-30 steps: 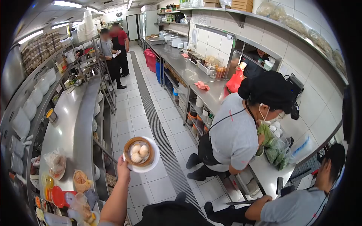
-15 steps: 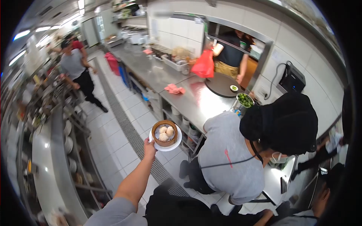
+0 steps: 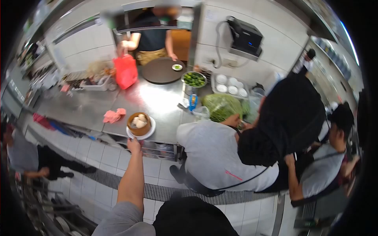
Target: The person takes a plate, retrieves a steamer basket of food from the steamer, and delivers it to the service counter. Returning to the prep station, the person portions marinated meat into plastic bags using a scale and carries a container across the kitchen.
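My left hand (image 3: 134, 144) grips the near rim of a white plate (image 3: 150, 133) at the front edge of the steel counter (image 3: 153, 96). On the plate stands a round bamboo steamer (image 3: 138, 129) with several pale dumplings (image 3: 139, 120) inside. Whether the plate touches the counter I cannot tell. A crumpled pink cloth (image 3: 114, 115) lies on the counter just left of the steamer. My right hand is not in the frame.
Behind the counter a person (image 3: 151, 35) holds a red bag (image 3: 125, 72) beside a dark round tray (image 3: 159, 70). A bowl of green limes (image 3: 194, 79) stands right of it. Close on my right, a co-worker (image 3: 220, 153) bends over leafy greens (image 3: 222, 107). Others stand far left and right.
The view has swung right toward the counter and pass window. My left hand has carried the plate and steamer from over the floor to the counter's edge.
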Motion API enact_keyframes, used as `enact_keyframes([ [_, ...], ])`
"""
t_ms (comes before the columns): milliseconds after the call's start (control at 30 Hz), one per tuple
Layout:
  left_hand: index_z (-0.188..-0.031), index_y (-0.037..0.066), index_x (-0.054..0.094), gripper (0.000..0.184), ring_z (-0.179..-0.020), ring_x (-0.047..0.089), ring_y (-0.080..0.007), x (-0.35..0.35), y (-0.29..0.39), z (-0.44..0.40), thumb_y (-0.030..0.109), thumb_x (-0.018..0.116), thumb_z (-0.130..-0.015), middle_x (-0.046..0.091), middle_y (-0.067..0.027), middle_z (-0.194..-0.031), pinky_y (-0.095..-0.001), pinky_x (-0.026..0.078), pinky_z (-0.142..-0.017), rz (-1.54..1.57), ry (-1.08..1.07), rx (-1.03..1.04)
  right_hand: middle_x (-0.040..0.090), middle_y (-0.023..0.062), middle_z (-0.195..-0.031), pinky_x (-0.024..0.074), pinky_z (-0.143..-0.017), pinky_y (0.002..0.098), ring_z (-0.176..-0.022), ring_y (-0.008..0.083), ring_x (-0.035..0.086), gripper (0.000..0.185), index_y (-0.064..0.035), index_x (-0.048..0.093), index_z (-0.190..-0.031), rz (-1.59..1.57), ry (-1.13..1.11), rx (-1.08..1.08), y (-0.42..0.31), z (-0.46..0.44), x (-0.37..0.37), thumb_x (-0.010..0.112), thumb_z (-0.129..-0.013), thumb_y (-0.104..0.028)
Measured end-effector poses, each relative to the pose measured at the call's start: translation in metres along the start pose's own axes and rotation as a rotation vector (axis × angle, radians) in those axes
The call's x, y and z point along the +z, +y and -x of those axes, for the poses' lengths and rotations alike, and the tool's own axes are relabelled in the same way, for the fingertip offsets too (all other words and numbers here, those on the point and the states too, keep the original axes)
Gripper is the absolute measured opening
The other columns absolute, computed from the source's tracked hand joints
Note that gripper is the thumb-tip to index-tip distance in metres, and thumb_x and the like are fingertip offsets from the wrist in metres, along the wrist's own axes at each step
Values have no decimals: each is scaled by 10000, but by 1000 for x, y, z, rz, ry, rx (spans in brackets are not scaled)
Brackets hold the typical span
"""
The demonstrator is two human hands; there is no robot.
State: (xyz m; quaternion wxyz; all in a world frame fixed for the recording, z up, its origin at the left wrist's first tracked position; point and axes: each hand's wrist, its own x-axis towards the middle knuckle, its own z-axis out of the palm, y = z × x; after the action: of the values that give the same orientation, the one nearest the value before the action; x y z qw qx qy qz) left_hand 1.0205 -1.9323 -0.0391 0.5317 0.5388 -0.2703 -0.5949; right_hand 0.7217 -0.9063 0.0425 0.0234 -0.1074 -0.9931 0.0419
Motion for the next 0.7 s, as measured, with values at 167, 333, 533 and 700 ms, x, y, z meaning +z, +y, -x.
enact_keyframes([
  [167, -1223, 34, 537, 275, -985, 698, -349, 17, -42, -106, 181, 608, -1001, 623, -191, -1127, -476, 632, -764, 5, -95, -261, 723, 240, -1094, 547, -911, 483, -1083, 413, 688, 296, -15, 702, -1072, -22, -18, 310, 110, 182, -4, 722, -808, -149],
  [333, -1283, 74, 554, 347, -1008, 666, -346, 66, -39, -29, 263, 625, -1000, 614, -169, -1168, -523, 567, -857, -78, -254, 134, 707, 192, -1026, 550, -905, 494, -998, 405, 687, 266, -33, 700, -1006, -41, 64, 423, 152, 209, 5, 748, -764, -134],
  [533, -1242, 58, 580, 310, -889, 641, -285, 96, -145, 228, 247, 633, -1002, 614, -125, -1052, -474, 534, -744, -478, -648, 455, 652, 185, -936, 537, -818, 495, -920, 400, 654, 219, 0, 677, -784, -292, 386, 537, 184, 204, -33, 751, -735, -201],
  [700, -1208, 44, 601, 281, -789, 620, -234, 37, -271, 439, 234, 639, -1004, 614, -88, -956, -433, 507, -649, -1046, -1231, 39, 696, 172, -898, 558, -815, 424, -880, 329, 697, 211, -18, 731, -830, -513, 622, 695, 256, 192, -9, 749, -743, -210],
])
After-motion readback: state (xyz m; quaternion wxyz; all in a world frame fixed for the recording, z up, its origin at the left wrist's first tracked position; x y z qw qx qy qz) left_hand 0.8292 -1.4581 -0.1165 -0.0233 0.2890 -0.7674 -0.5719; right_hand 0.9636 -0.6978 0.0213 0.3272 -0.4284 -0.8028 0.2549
